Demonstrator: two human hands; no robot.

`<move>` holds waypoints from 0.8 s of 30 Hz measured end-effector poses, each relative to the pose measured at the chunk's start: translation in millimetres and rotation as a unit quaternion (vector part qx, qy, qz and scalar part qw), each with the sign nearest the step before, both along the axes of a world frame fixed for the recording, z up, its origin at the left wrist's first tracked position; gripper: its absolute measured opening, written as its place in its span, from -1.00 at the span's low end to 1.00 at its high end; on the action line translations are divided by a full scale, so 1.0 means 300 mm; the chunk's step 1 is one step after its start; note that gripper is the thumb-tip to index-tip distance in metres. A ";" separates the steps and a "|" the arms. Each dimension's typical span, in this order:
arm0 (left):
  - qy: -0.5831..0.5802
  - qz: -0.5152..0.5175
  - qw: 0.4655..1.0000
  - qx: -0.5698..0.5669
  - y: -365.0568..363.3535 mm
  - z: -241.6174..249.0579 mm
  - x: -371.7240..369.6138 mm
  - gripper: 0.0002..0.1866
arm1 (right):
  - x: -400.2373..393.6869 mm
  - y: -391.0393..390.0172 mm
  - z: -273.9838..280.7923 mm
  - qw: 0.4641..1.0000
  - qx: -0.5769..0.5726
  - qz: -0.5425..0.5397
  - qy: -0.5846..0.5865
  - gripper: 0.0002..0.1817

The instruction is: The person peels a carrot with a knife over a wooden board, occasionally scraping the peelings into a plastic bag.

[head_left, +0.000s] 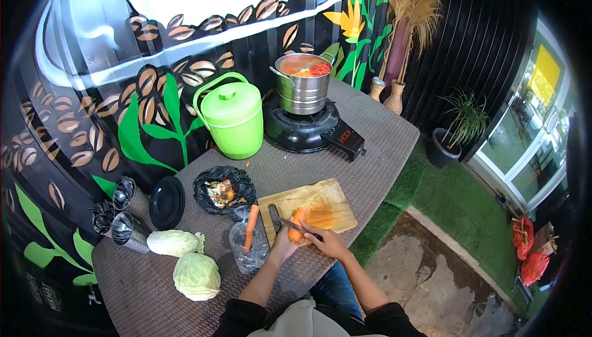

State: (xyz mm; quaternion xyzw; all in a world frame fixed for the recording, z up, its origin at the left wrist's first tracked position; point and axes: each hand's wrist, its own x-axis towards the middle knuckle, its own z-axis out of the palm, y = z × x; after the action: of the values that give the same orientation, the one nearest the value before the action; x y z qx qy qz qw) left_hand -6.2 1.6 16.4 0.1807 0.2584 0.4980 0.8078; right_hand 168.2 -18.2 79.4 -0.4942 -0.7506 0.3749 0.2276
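My left hand (285, 246) is closed around a thick orange carrot (296, 226), held over the front of a wooden cutting board (340, 204). In my right hand (331, 244) is a knife (295, 225), its blade lying across the carrot. A dark-handled utensil (274, 215) rests at the board's left side; its kind is hard to make out. Left of the board, another carrot (251, 229) lies on a clear plastic bag (242, 252). Orange stains mark the board's surface.
A black bag of scraps (216, 180), cabbage (197, 277) and napa cabbage (175, 243) lie to the left, near black plates (166, 203) and metal utensil holders (130, 232). Behind stand a green lidded bucket (232, 118) and a steel pot (302, 93) on a black stove (299, 130).
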 end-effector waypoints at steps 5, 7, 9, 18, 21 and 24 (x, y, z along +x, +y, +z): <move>0.016 0.017 0.999 -0.041 0.005 -0.001 0.007 -0.63 | -0.019 -0.012 0.065 0.996 -0.012 -0.031 -0.080 -0.54; 0.022 0.030 0.998 -0.056 0.005 0.001 0.011 -0.63 | -0.031 -0.021 0.031 0.990 0.088 -0.055 -0.092 -0.56; 0.007 0.023 0.998 -0.056 0.005 -0.014 0.002 -0.64 | -0.045 -0.036 0.001 0.985 0.114 -0.070 -0.109 -0.57; -0.014 0.022 0.999 -0.039 0.009 -0.049 0.003 -0.67 | -0.032 -0.020 0.010 0.987 0.109 -0.069 -0.093 -0.58; 0.004 0.026 0.999 -0.034 0.008 -0.027 0.000 -0.66 | -0.022 -0.017 0.005 0.993 0.077 -0.043 -0.078 -0.56; 0.004 0.009 1.000 -0.014 0.008 -0.031 0.004 -0.66 | -0.015 -0.018 0.007 0.994 0.085 -0.040 -0.054 -0.54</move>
State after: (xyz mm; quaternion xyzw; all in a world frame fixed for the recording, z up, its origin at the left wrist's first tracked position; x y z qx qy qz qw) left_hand -5.1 3.9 7.1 0.1690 0.2703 0.5008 0.8047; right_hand 163.7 -23.6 81.5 -0.5224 -0.7706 0.2734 0.2421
